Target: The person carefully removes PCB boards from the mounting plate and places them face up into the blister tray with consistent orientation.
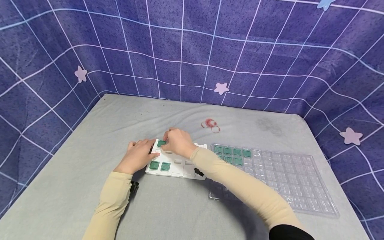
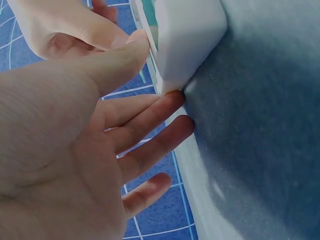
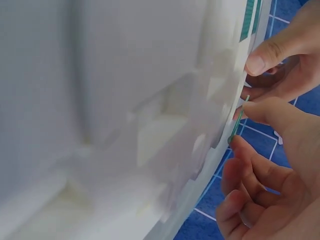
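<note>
A white tray (image 1: pixel 179 170) with rectangular recesses lies in front of me. Two green circuit boards (image 1: pixel 165 166) sit in its near-left recesses, and another green board (image 1: pixel 161 143) shows at its far-left corner. My left hand (image 1: pixel 137 156) grips the tray's left edge, thumb on top and fingertips against the side. Over the far-left part of the tray, my right hand (image 1: pixel 178 142) pinches a thin green circuit board (image 3: pixel 238 125) between thumb and index finger. That board stands edge-on in the right wrist view. From the head view, the right hand hides it and part of the tray.
To the right, a clear plastic tray (image 1: pixel 300 166) of many compartments holds several green boards (image 1: pixel 227 151) in its far-left compartments. My right forearm crosses over it. A grey cloth (image 1: pixel 168 206) covers the table, with a blue gridded curtain (image 1: pixel 192 50) behind.
</note>
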{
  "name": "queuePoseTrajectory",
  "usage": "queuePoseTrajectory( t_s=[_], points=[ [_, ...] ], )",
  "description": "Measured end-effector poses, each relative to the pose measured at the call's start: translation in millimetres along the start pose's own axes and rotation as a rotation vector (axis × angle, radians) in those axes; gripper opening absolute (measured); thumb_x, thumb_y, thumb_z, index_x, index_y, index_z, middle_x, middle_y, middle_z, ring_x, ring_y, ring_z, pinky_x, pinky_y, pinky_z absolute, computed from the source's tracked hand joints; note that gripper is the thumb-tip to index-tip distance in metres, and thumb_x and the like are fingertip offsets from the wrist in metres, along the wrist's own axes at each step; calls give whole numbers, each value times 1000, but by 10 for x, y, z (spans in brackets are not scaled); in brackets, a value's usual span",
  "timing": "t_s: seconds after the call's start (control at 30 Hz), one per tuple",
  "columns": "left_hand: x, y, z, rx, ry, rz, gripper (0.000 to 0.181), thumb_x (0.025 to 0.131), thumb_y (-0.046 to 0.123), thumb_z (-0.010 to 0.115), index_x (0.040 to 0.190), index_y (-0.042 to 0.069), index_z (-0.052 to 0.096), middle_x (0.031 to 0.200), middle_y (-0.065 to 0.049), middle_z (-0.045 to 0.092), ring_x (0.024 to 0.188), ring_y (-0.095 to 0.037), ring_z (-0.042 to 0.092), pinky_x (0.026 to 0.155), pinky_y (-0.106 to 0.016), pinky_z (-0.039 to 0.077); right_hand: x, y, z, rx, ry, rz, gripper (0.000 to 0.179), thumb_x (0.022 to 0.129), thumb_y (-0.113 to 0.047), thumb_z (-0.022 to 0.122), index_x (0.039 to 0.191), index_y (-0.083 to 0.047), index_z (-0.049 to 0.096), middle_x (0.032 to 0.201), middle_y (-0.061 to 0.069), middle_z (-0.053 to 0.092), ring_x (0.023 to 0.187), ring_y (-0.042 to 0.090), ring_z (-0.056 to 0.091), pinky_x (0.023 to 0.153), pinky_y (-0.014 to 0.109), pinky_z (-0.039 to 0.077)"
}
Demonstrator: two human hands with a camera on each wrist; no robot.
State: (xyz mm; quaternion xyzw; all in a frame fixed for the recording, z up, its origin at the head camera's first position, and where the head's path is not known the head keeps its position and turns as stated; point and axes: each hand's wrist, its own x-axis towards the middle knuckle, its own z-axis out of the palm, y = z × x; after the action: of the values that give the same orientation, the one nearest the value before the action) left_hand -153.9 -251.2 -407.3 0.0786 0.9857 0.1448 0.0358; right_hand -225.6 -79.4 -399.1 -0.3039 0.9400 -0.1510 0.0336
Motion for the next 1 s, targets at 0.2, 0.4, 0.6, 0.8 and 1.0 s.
queuePoseTrajectory(
  t_s=[0.2, 0.4, 0.6, 0.8, 1.0],
  points=[
    [12, -1, 7, 5, -3, -3, 61, 99, 33, 65, 148, 0, 50, 144, -23, 58, 129, -42, 57, 99, -56, 32, -64, 15, -77, 26, -11, 14, 34, 87, -41, 79, 113, -19, 76, 107, -3, 71, 81, 10, 67, 69, 26, 54],
    [21, -4, 10, 5, -12, -8, 62, 100, 33, 65, 149, 1, 49, 144, -24, 57, 130, -43, 56, 100, -57, 31, -110, 57, -82, -5, 27, -14, 33, 86, -40, 79, 111, -18, 77, 103, -4, 70, 84, 11, 68, 70, 27, 55],
    [24, -12, 10, 6, -16, -9, 62, 100, 34, 65, 149, 0, 49, 145, -24, 57, 131, -44, 55, 101, -57, 31, -185, 80, -127, 10, 37, -7, 33, 87, -39, 79, 112, -18, 77, 102, -3, 69, 87, 12, 69, 71, 27, 56],
    [23, -11, 10, 8, -8, -4, 61, 100, 33, 65, 149, 0, 49, 144, -24, 57, 131, -44, 55, 100, -57, 32, -267, 91, -213, 13, 38, -5, 32, 88, -39, 78, 113, -18, 76, 103, -3, 69, 88, 11, 69, 69, 25, 55],
    [20, 3, 6, 3, -6, -1, 61, 100, 32, 65, 149, 0, 49, 145, -24, 57, 132, -44, 54, 100, -57, 32, -371, 122, -266, -4, 51, -23, 31, 87, -39, 79, 110, -17, 77, 99, -2, 68, 84, 11, 66, 66, 24, 52]
  ],
)
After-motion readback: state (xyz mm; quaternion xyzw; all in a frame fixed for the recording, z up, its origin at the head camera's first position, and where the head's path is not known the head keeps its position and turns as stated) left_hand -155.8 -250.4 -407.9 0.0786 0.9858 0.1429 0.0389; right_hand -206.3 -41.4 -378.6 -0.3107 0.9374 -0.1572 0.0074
